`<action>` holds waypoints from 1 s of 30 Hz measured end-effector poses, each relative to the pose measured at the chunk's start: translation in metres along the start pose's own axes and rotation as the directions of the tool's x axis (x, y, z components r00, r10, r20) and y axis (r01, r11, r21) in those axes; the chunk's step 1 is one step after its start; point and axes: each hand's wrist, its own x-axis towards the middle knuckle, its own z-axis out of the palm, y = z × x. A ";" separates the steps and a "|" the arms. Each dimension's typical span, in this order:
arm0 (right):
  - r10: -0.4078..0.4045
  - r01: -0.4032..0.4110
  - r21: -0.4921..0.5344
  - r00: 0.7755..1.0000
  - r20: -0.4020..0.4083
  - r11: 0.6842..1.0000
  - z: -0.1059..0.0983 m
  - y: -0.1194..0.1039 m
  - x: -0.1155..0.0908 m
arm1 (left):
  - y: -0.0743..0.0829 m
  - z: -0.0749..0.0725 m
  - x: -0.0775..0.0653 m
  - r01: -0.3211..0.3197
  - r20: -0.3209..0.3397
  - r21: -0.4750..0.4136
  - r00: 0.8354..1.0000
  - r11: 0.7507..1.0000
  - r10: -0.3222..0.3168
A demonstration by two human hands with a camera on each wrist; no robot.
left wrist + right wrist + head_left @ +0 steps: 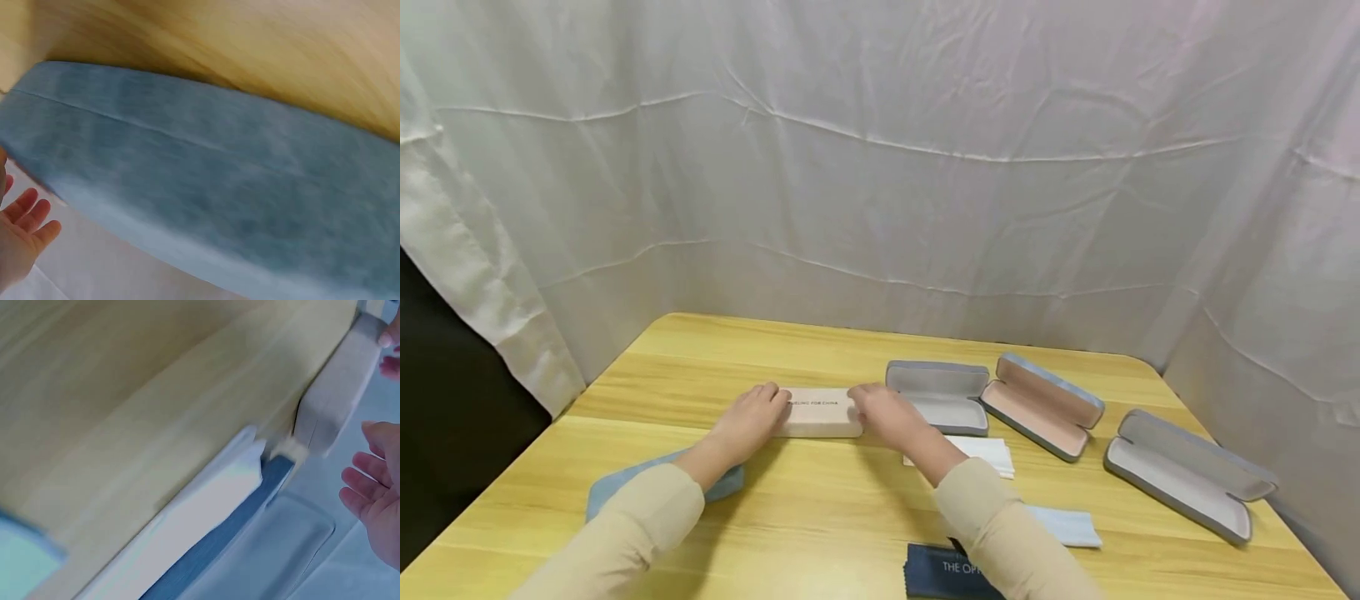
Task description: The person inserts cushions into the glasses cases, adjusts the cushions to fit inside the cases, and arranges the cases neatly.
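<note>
A beige glasses case [816,417] with dark lettering on its lid lies closed on the table. My left hand [752,421] is at its left end, fingertips over the lid's edge. Over the right end reaches my right hand [887,412]; in the right wrist view the same hand [378,494] has loosely bent fingers and a gap shows between it and the case [337,387]. In the left wrist view my left hand [28,228] has its fingers spread. Beneath my left forearm rests a closed blue glasses case [613,487], which fills much of the left wrist view.
Three glasses cases stand open to the right: a grey one [940,379], a blue one lined in pink [1041,396] and another grey one [1180,479]. Near them lie a white cloth [981,454], a pale blue cloth [1071,527] and a navy cloth [943,571]. A white curtain hangs behind.
</note>
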 end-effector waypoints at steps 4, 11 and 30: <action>0.054 -0.050 0.097 0.998 -0.032 0.994 -0.009 0.013 -0.012 | 0.008 -0.004 0.006 0.021 -0.021 -0.076 1.000 0.997 -0.023; 0.089 -0.084 0.164 0.996 -0.027 0.983 -0.025 0.021 -0.037 | 0.027 -0.016 0.020 0.086 -0.067 -0.281 0.992 0.956 -0.109; 0.193 -0.190 0.051 0.978 -0.082 0.981 -0.026 0.081 -0.124 | 0.113 -0.018 0.043 0.153 0.081 -0.669 0.988 0.727 -0.134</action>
